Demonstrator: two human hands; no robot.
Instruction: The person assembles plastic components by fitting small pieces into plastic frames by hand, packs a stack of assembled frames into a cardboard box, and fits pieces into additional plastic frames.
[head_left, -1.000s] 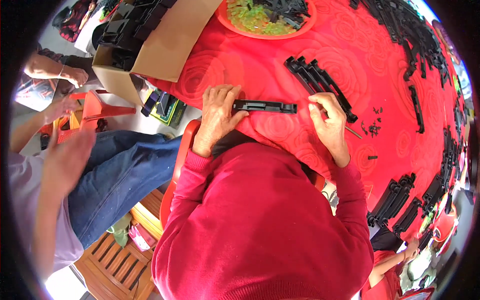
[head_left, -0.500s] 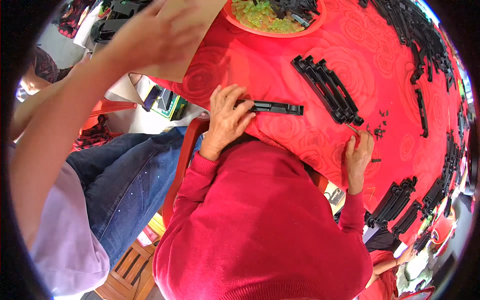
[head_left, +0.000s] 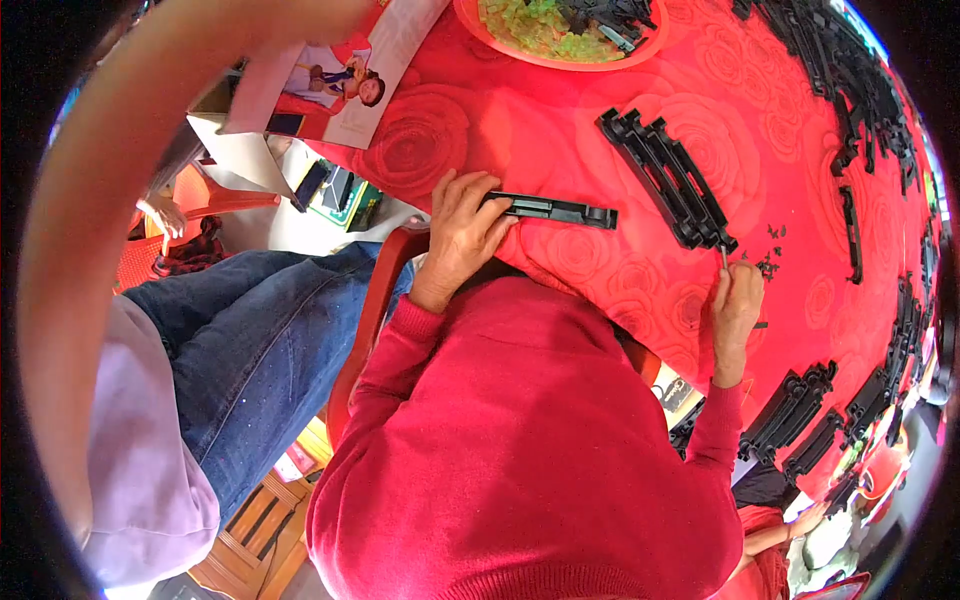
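My left hand (head_left: 463,238) is closed around the left end of a long, narrow black plastic part (head_left: 560,210), which lies on the red tablecloth near the table's edge. My right hand (head_left: 737,308) pinches a thin, light-coloured rod-like tool (head_left: 724,256); its kind is too small to make out. The tip reaches the near end of a group of several black plastic parts (head_left: 664,180) lying side by side at a slant. Just right of that tip, tiny black pieces (head_left: 768,264) are scattered on the cloth.
A red basin (head_left: 560,62) with yellow-green and black pieces stands at the far edge. More black parts (head_left: 793,405) lie along the right side. At left, a co-worker's arm (head_left: 75,300) reaches across, near a printed cardboard sheet (head_left: 400,85).
My right hand has shifted slightly right, and its rod has swung more upright against the black parts. My left hand stays on its part. The co-worker's arm and the cardboard sheet have moved.
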